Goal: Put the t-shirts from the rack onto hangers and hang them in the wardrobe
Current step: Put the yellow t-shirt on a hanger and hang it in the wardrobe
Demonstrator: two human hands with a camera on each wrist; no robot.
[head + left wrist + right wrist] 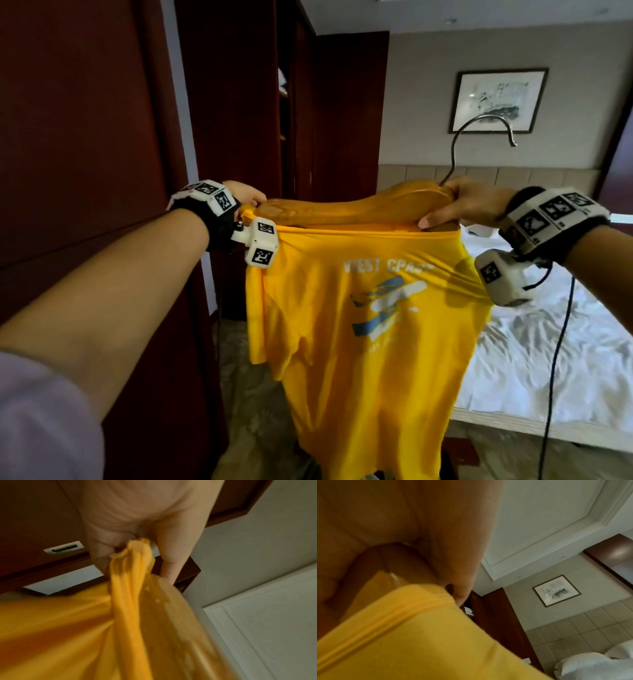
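A yellow t-shirt (359,342) with a white and blue print hangs in front of me, its neck stretched along a wooden hanger (359,205) with a metal hook (479,137). My left hand (245,195) pinches bunched neck fabric (132,561) at the hanger's left end (171,608). My right hand (459,205) grips the hanger's middle by the hook, thumb in front over the collar. The right wrist view shows the shirt's collar (402,615) and the hanger's wood (393,561) under my fingers.
The dark wood wardrobe (239,102) stands open at the left, its door (85,171) close beside my left arm. A bed (548,359) with white sheets fills the right. A framed picture (498,101) hangs on the far wall. Patterned carpet lies below.
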